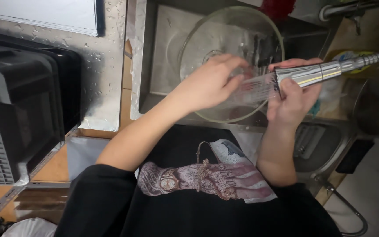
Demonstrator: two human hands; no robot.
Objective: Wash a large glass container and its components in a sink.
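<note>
While water is spraying from the sprayer head (pixel 306 75) gripped in the right hand (pixel 292 98), the left hand (pixel 209 83) is holding the glass bowl (pixel 207 39) over the sink (pixel 163 52); rinsing seems underway, unfinished.

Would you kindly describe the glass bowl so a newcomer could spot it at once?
Find the steel sink at the top. Over it the left hand tilts a large glass bowl, while the right hand sprays it with a chrome sprayer. It is the only clear, round thing there.
</note>
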